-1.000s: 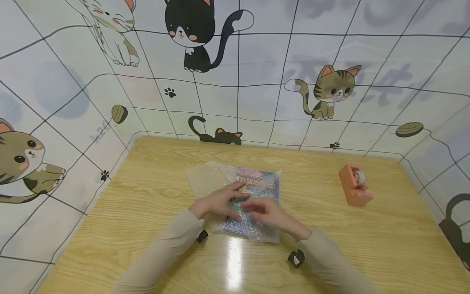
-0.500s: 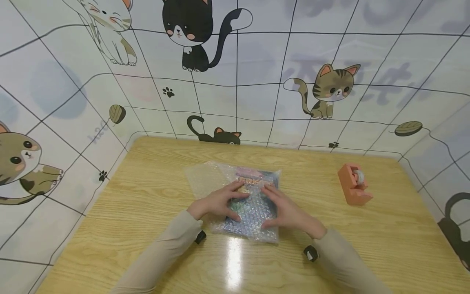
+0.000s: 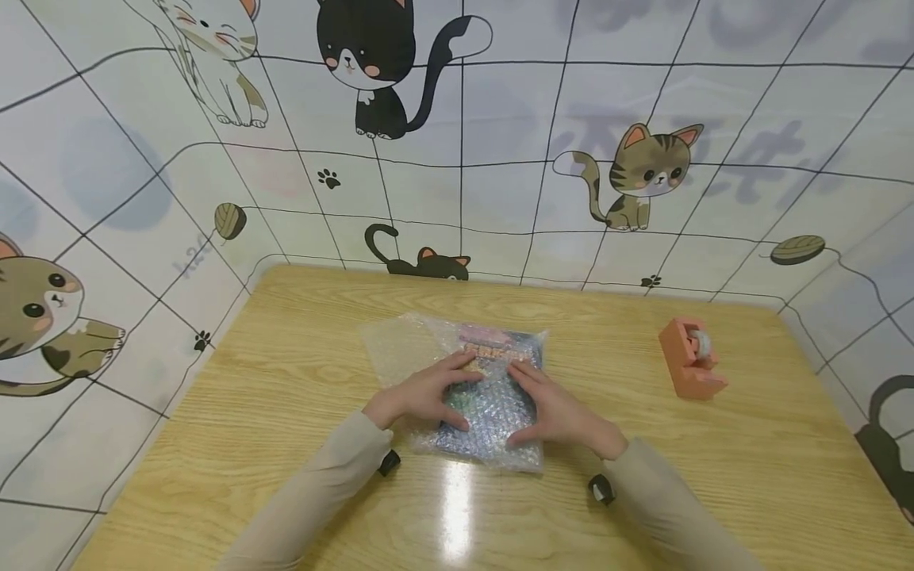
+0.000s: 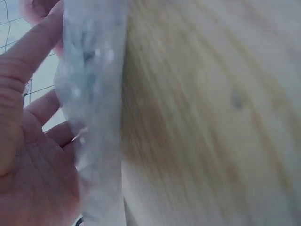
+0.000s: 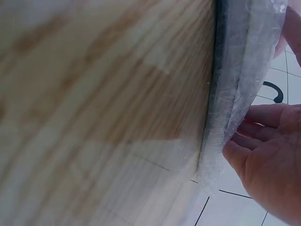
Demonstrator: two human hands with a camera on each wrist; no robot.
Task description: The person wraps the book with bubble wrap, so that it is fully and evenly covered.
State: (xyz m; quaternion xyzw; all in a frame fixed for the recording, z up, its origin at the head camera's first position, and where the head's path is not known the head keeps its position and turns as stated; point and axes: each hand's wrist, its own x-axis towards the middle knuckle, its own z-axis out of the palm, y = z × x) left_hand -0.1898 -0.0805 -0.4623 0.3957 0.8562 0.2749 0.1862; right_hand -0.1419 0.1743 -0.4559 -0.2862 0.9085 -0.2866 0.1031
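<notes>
A flat item with a colourful printed cover (image 3: 493,353), perhaps a book, lies at mid-table inside bubble wrap (image 3: 493,420). My left hand (image 3: 428,390) rests on the wrap's left part, fingers spread. On the right part lies my right hand (image 3: 564,412), thumb apart from the fingers. Seen edge-on in the left wrist view, the bubble wrap (image 4: 99,117) stands beside my left hand (image 4: 33,141). In the right wrist view, my right hand's fingers touch the layered bubble wrap (image 5: 235,80). A loose flap of wrap (image 3: 400,341) extends to the left.
An orange tape dispenser (image 3: 681,369) with a roll of clear tape (image 3: 700,344) stands to the right on the wooden table (image 3: 300,357). Behind the table hangs a wall covering (image 3: 500,198) printed with cats and grid lines.
My right hand has moved from the middle of the wrapped item to its right side, and its fingers have spread out. The left hand stays in place.
</notes>
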